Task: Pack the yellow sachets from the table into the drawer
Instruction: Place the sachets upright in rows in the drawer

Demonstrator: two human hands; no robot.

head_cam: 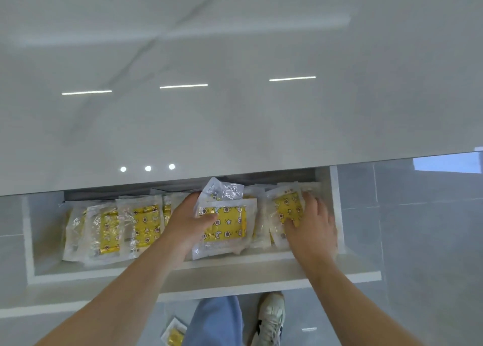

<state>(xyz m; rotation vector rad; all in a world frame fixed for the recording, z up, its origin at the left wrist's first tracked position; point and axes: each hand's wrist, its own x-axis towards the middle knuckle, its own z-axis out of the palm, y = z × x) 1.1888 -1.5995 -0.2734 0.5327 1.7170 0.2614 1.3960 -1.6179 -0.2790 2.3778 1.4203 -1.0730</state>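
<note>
Open white drawer (248,275) holds yellow sachets (143,222); another sachet (174,332) lies on the floor (418,241)

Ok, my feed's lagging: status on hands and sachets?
Left hand grips middle sachet, in drawer. Right hand presses end sachet. Stray sachet on floor.

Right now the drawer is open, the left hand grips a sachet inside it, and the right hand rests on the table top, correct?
Not quite. In the head view the right hand lies in the drawer, fingers spread on the right-end sachets, not on the table top. The rest stands: the drawer is open and the left hand grips a sachet inside it.
</note>
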